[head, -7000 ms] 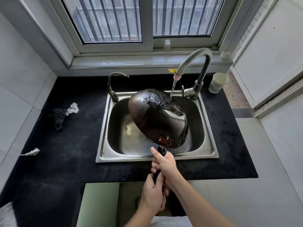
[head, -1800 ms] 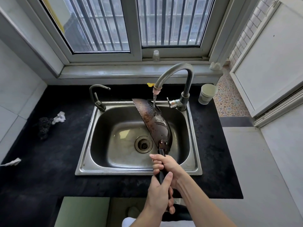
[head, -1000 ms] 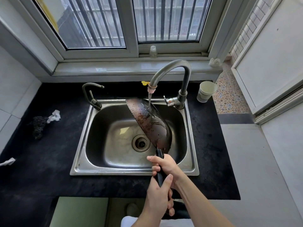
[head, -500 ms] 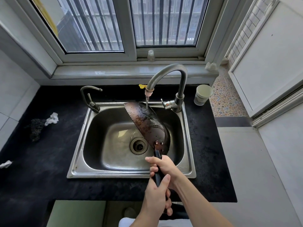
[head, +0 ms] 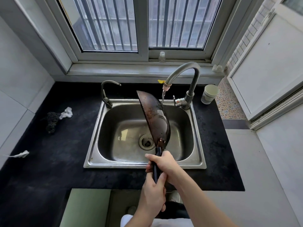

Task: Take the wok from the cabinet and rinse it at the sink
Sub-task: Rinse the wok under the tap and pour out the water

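Gripping one long black handle [head: 155, 167] with both hands, a person holds a dark wok [head: 155, 118] on its edge above a steel sink [head: 198, 145]. The right hand [head: 165, 164] sits higher on the handle, nearer the pan, its fingers [head: 151, 158] curled tight around the grip from the right side. The left hand [head: 152, 194] clamps the handle's lower end just below it, thumb pressed up along the grip, the two hands touching. The wok rises from the fingers toward 12 o'clock, leaning a little left, so its rim points at the window [head: 141, 23] and its rounded, rust-flecked underside faces right. The pan hangs over the basin, not resting on it, with the drain [head: 146, 142] just to the left of the handle's riveted joint.

A tall curved tap [head: 185, 74] stands at the sink's 1 o'clock corner; a thin stream of water [head: 162, 97] falls from its spout onto the upper back of the wok. A smaller dark tap [head: 106, 90] stands at the 11 o'clock corner. On the black counter [head: 49, 161], a pale cup [head: 209, 94] stands at 2 o'clock from the sink, and a dark scrubber [head: 51, 118] with a scrap of white paper [head: 67, 112] lies at 9 o'clock, well apart from the basin.
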The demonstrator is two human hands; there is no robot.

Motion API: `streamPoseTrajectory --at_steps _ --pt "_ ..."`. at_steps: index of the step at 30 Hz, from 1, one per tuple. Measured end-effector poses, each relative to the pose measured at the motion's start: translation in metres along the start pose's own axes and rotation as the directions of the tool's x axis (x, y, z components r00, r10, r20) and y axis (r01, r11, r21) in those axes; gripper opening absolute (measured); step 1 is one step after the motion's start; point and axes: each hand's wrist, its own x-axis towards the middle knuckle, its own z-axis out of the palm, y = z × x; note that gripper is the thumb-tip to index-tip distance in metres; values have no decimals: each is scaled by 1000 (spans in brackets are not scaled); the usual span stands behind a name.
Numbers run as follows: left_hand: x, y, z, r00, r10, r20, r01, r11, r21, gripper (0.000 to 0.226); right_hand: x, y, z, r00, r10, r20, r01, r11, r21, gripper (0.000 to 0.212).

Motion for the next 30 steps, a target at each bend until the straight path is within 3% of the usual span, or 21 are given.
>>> streamPoseTrajectory --at_steps 4,7,10,14,18,21,26,30 --pt "-6 -15 -21 997 46 -57 -44 999 21 36 -9 13 15 999 -43 22 43 999 0 24" --pt "-12 -11 -34 999 -7 -34 4 996 -89 42 -11 24 27 996 -53 68 47 995 83 19" --pt "-17 -9 -45 999 -37 -36 31 985 -169 31 -12 31 38 992 -83 98 59 973 225 21" --pt "-22 -8 -58 984 -79 161 126 943 -307 30 -11 39 49 983 -132 128 83 940 332 20" --pt "-32 1 -63 944 -83 319 253 801 -543 13 -12 39 53 978 -143 151 88 943 322 22" --pt "-32 -2 -64 946 -57 319 235 798 -556 32 -14 37 58 976 -134 171 72 942 328 24" --pt "-31 -4 -70 975 -63 215 168 839 -517 23 -14 36 66 971 -99 220 32 957 289 19" --pt "-30 -11 -73 992 -76 99 107 928 -358 29 -9 37 71 993 18 116 -44 974 221 16"
